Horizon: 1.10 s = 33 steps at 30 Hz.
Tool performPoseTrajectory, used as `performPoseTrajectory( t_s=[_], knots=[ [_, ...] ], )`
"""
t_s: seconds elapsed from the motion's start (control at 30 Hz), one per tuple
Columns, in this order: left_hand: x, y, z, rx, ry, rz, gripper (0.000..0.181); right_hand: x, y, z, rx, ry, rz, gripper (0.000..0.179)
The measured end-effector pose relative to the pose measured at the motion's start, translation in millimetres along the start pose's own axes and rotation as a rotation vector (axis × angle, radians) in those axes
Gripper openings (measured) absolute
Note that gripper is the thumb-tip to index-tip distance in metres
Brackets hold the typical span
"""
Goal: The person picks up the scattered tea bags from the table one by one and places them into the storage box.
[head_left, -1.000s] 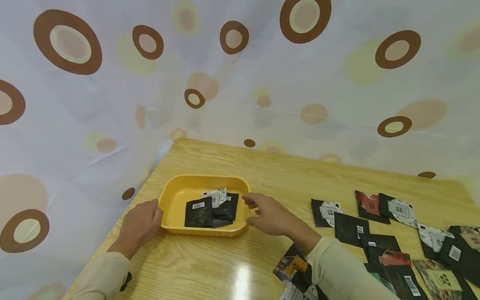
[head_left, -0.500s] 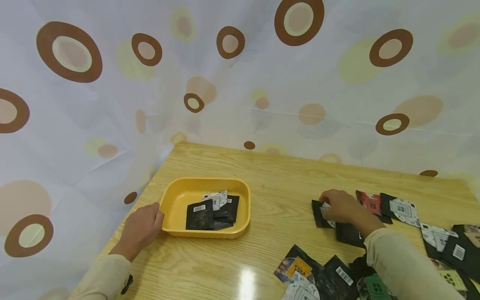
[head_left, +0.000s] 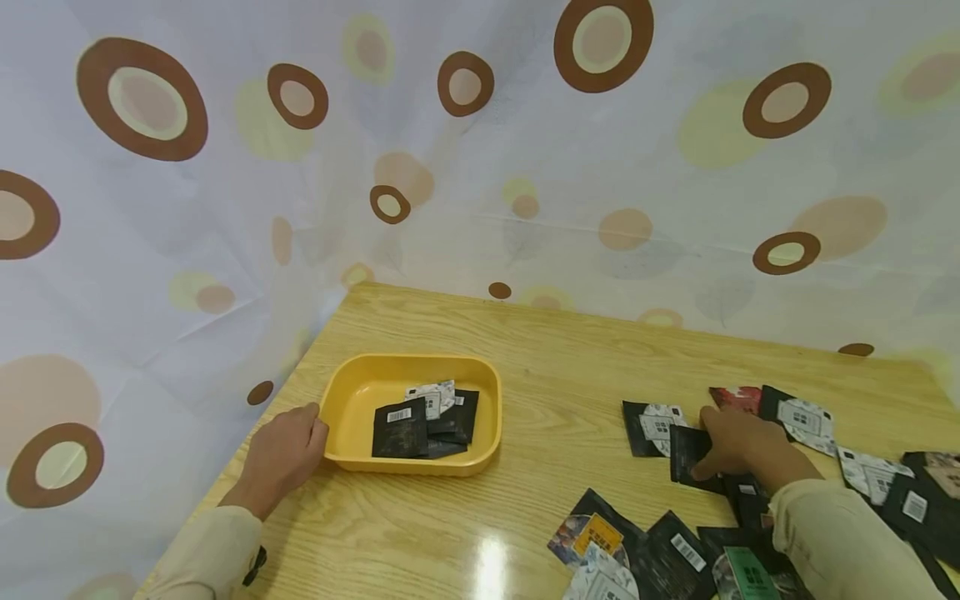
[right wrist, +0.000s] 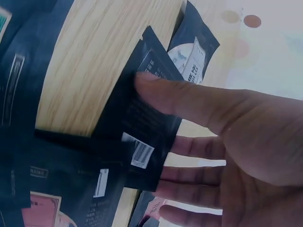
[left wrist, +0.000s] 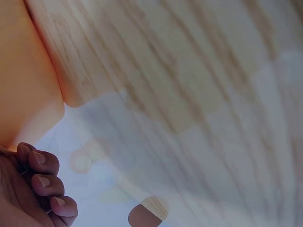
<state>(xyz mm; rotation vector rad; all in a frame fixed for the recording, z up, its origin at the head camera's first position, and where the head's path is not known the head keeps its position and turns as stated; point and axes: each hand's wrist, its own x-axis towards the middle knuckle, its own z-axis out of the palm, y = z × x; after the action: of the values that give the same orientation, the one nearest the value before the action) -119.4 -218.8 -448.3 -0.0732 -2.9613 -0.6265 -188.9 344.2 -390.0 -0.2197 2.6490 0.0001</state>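
No word or number can be made out for certain; a white barcode label [head_left: 399, 414] stands on a black packet [head_left: 399, 438] inside the yellow tray [head_left: 420, 468]; well to the right of the tray, a barcode [right wrist: 142, 153] stands on the held packet [right wrist: 154, 111], its fine print blurred; below and right of the tray, an orange label [head_left: 600, 533] and a green label [head_left: 752, 573] bear marks too small to read.

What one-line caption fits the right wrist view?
Right hand pinching a black packet, thumb across its face, beside other packets.
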Motion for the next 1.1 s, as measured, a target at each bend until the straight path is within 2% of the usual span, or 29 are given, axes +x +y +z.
performPoseTrajectory(
  t_s=[0.13,0.27,0.37,0.5,0.57,0.7,0.87,0.97,1.1],
  knots=[
    [-0.4,0.5,-0.1,0.001,0.004,0.001,0.031,0.7,-1,1,0.045,0.02,-0.014,0.057],
    [-0.4,-0.3,1.0,0.001,0.003,-0.001,0.031,3.9,0,-1,0.091,0.023,-0.067,0.048],
    [-0.6,-0.4,1.5,0.0,0.001,-0.007,0.03,6.2,4,-3,0.185,0.027,-0.165,0.027],
    [-0.7,0.3,0.8,0.004,0.001,-0.011,0.03,6.3,10,-7,0.376,-0.001,-0.295,0.007],
    [-0.5,0.8,0.1,0.003,0.001,-0.012,0.03,5.3,11,-12,0.464,-0.041,-0.312,0.01],
    [-0.4,1.5,-1.0,-0.001,0.003,-0.011,0.03,3.7,7,-24,0.631,-0.114,-0.291,0.028],
    [-1.3,1.4,-1.4,0.0,0.004,-0.023,0.029,5.4,-22,-38,0.795,-0.139,-0.336,0.037],
    [-1.4,0.6,-0.8,0.008,0.012,-0.014,0.029,7.1,-50,-44,0.873,-0.139,-0.362,0.042],
    [-1.3,-1.0,0.3,0.031,0.044,0.032,0.031,13.6,-94,-49,0.943,-0.113,-0.383,0.046]
  ],
)
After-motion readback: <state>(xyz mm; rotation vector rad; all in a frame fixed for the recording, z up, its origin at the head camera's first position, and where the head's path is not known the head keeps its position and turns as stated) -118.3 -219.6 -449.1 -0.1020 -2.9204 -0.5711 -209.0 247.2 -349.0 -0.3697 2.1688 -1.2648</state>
